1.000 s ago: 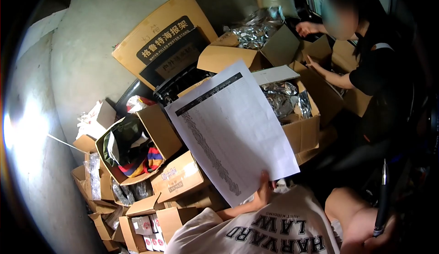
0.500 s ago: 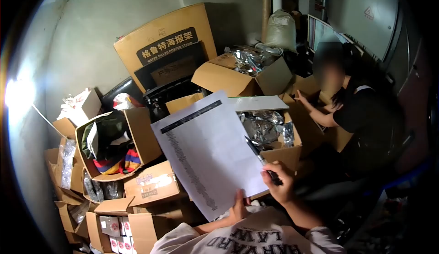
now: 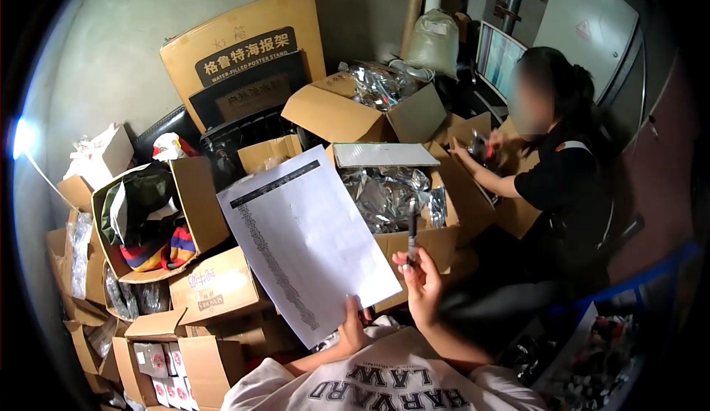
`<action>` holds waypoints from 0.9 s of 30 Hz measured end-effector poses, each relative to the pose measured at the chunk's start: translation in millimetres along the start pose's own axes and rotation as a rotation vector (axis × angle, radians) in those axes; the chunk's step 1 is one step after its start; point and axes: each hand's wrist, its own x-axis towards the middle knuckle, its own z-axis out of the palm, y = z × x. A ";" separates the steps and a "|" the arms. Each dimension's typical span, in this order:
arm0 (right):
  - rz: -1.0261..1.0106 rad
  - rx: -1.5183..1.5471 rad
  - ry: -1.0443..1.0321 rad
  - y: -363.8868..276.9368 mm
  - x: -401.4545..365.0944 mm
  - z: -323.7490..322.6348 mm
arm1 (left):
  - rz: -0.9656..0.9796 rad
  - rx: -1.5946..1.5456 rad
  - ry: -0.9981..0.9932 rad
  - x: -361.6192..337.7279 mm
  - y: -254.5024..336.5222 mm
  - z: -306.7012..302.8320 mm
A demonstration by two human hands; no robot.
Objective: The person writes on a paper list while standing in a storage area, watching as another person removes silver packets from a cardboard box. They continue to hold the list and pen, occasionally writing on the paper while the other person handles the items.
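My left hand [image 3: 350, 331] grips the lower edge of a printed sheet of paper [image 3: 318, 241], thumb on top. A dark header bar and a column of small text run along the sheet; the print is too small to read. In my right hand [image 3: 424, 285] a black pen [image 3: 412, 222] is pinched between the fingers, tip pointing up, off the paper to its right. Just beyond the sheet, an open cardboard box [image 3: 421, 252] holds silvery plastic-wrapped items [image 3: 392, 196].
Several cardboard boxes crowd the left, one [image 3: 207, 204] with colourful fabric, another [image 3: 211, 366] with small white packs. A poster stand carton [image 3: 244, 48] leans on the wall. At right a person [image 3: 562, 167] in black reaches into a box, holding a small packaged item.
My right hand has turned the pen upright and away from the paper. The view has shifted right. The other person's hands now hold a small item above the box.
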 end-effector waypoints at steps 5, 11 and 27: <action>-0.347 -0.193 0.060 -24.0 -17.3 3.0 | 0.063 0.042 -0.094 8.4 -22.2 -10.8; 0.346 0.164 -0.075 3.0 -35.1 8.0 | -0.042 0.016 -0.180 15.1 -52.1 -11.4; 0.588 0.188 -0.173 -2.4 -56.3 -4.9 | 0.150 0.160 -0.274 4.6 -33.7 5.3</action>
